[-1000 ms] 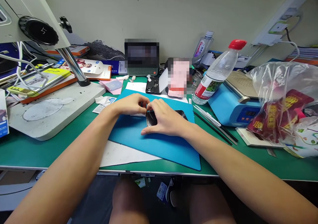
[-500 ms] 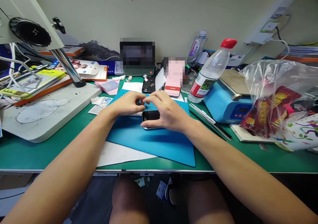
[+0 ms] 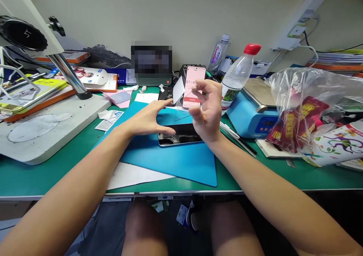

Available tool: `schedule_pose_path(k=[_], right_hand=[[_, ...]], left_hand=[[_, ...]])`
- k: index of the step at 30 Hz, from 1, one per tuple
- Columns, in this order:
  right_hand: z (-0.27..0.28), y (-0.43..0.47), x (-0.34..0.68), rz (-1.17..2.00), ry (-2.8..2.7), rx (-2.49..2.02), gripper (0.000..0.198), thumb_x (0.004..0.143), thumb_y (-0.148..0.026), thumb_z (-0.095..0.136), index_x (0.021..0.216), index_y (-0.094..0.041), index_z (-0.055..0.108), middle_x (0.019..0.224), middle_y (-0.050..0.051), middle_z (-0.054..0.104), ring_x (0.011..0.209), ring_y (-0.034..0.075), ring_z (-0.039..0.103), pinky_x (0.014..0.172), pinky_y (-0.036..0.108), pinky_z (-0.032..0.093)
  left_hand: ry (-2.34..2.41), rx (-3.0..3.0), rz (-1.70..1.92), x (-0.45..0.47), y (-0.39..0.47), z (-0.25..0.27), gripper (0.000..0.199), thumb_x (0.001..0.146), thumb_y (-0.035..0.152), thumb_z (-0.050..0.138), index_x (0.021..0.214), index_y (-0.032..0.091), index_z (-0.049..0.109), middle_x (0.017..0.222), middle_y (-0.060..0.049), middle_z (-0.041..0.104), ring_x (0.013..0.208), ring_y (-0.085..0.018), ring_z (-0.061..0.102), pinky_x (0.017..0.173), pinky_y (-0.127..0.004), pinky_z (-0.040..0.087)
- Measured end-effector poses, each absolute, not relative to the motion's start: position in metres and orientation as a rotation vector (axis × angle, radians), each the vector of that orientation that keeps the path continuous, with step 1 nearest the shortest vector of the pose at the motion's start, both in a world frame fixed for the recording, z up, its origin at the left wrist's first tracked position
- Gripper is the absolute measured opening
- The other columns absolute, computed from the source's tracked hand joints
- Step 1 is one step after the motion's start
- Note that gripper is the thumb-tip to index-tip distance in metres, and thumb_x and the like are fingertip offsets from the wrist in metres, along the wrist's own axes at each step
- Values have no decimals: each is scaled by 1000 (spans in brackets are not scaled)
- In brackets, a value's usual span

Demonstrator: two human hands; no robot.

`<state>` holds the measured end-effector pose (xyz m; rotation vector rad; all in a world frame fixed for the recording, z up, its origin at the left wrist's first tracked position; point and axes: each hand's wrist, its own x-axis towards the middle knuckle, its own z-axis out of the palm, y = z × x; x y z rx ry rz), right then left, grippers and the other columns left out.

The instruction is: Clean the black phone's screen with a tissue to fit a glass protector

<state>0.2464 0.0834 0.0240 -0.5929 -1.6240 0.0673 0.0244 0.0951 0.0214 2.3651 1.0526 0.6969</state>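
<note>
A smartphone (image 3: 181, 138) with a dark, glossy screen lies flat on the blue mat (image 3: 170, 165). At its left end is my left hand (image 3: 141, 120), fingers stretched forward and thumb over the phone's edge; whether the thumb touches cannot be made out. My right hand (image 3: 208, 110) is raised over the phone's right end, fingers curled but apart from the thumb, nothing visible between them. It hides part of the phone. Just behind the phone, a thin transparent sheet (image 3: 181, 115) shows faintly on the mat.
A pink-screened phone (image 3: 194, 76) stands propped at the back. A red-capped bottle (image 3: 238, 70) and a blue device (image 3: 252, 114) are on the right, near tweezers-like tools (image 3: 236, 137) and a plastic bag (image 3: 306, 108). A microscope-like stand's base (image 3: 51, 123) occupies the left.
My hands were close together over the phone. Now they are apart, the right one lifted and turned upward, the left one spread wider. More of the phone shows.
</note>
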Motion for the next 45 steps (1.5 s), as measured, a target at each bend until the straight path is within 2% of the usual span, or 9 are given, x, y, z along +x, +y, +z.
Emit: schedule_pose_path(k=[7,13,16,19,26,31,37,41,45], right_hand=[[25,80,244,195,-1556,-948,78,97,-86,15,133,-26,48,121,15,58,118,29,64,104,49,59],[22,84,243,241,-1568,-976,68,105,-73,9,140,-25,42,123,15,60,126,28,64,100,44,59],[22,87,244,303,-1568,-975,65,107,-69,11,143,-23,40,127,16,60,127,26,65,106,44,57],[20,91,248,326,-1554,-966,59,108,-67,23,146,-24,37,135,16,58,129,26,63,113,47,53],[28,90,259,231,-1565,-994,57,106,-64,39,151,-29,35,142,16,54,136,29,57,114,52,50],[47,72,267,422,-1902,-953,49,102,-55,55,141,-24,52,129,13,64,119,28,65,97,43,58],[35,65,300,181,-2221,-1022,27,100,-42,60,113,-22,73,97,8,74,76,22,63,76,40,53],[27,70,307,342,-2222,-1054,29,100,-41,58,90,-21,76,88,7,77,76,22,66,72,37,49],[28,72,307,388,-2202,-1069,34,99,-43,58,82,-20,76,82,7,77,77,23,68,72,36,48]], left_hand=[[1053,2373,692,25,97,17,91,78,68,83,151,22,57,150,-15,64,133,-36,61,113,-50,48],[1065,2403,688,26,99,16,77,83,62,82,144,20,61,136,-13,71,126,-33,64,108,-47,50],[1096,2435,674,25,102,16,56,90,55,79,131,19,66,126,-11,72,120,-31,66,104,-51,53],[1176,2466,665,20,106,15,43,97,47,75,127,18,67,130,-11,69,122,-31,65,103,-54,54],[1340,2535,589,12,113,15,37,101,40,73,131,18,67,140,-12,65,127,-31,64,106,-56,54],[1367,2547,543,12,113,15,38,101,40,72,132,18,67,141,-12,65,127,-31,64,106,-56,54],[1414,2512,524,12,117,12,39,101,40,72,133,19,67,141,-12,65,126,-31,65,106,-56,55],[1449,2503,517,14,117,9,39,101,40,73,132,19,67,142,-12,64,128,-32,64,107,-57,53],[1475,2480,549,15,110,19,39,102,42,70,133,19,66,144,-12,63,131,-32,62,110,-58,51]])
